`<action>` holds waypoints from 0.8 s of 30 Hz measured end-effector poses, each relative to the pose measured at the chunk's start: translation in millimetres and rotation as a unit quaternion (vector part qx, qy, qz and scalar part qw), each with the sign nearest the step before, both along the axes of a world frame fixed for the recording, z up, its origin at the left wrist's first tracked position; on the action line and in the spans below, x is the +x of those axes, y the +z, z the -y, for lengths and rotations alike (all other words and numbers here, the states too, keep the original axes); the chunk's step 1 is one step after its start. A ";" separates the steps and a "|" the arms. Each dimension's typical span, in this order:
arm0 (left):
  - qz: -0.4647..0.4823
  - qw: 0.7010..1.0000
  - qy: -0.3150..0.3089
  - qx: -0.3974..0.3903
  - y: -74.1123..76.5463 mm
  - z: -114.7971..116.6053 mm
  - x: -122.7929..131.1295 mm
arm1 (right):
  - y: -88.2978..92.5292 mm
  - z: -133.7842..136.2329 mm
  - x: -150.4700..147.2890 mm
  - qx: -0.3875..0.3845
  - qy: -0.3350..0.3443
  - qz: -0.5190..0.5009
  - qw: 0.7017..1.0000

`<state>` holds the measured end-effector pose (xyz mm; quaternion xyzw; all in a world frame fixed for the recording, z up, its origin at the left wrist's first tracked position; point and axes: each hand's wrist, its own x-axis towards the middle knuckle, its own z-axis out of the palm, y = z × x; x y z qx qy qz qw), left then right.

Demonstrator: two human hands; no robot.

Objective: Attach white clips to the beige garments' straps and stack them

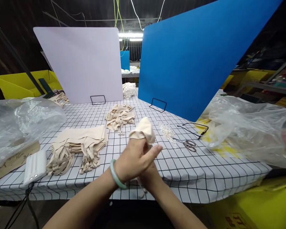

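Observation:
A cream cloth piece (pixel 145 127) is bunched up over the fingers at the middle of the table. My left hand (pixel 133 159), with a pale green bangle at the wrist, crosses in front; its fingers go into the cloth and its thumb points right. Behind and below it, my right hand (pixel 150 173) is mostly hidden, and its fingers cannot be made out. A neat stack of cream cloth pieces with straps (pixel 83 136) lies to the left. Farther back sits a loose heap of cream cloth (pixel 120 116).
Scissors (pixel 189 145), glasses (pixel 202 132) and small white scraps (pixel 166 130) lie right of the hands. A white power bank (pixel 35 167) is at left. A lilac board (pixel 83 63) and a blue board (pixel 181 60) stand behind. Plastic bags (pixel 248 124) cover the right side.

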<state>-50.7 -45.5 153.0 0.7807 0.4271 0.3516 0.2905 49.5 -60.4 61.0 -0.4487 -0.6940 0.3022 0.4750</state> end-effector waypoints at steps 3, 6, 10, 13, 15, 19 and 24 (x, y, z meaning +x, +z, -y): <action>-0.225 0.963 0.126 0.075 -26.1 -11.1 -29.6 | 2.3 -7.0 27.5 -0.037 -0.098 -0.011 0.994; -0.345 0.924 0.154 0.053 -53.8 -7.6 -51.5 | 7.7 3.4 45.4 -0.058 -0.147 0.021 0.987; -0.232 0.961 0.145 0.050 -51.0 25.3 -59.8 | 24.4 22.8 48.0 -0.017 -0.116 0.103 0.988; -0.088 0.988 0.128 0.022 -42.0 33.3 -58.9 | 25.0 15.3 49.7 0.057 -0.117 0.194 0.972; -0.068 0.987 0.145 0.012 -55.1 22.8 -57.0 | 7.2 -2.3 53.1 0.098 -0.138 0.271 0.948; -0.132 0.980 0.149 0.011 -119.2 -0.5 -54.8 | -58.9 -33.3 61.5 0.088 -0.101 0.382 0.915; -0.175 0.968 0.147 0.108 -153.7 1.9 -55.6 | -93.1 -32.6 65.8 0.089 -0.080 0.398 0.910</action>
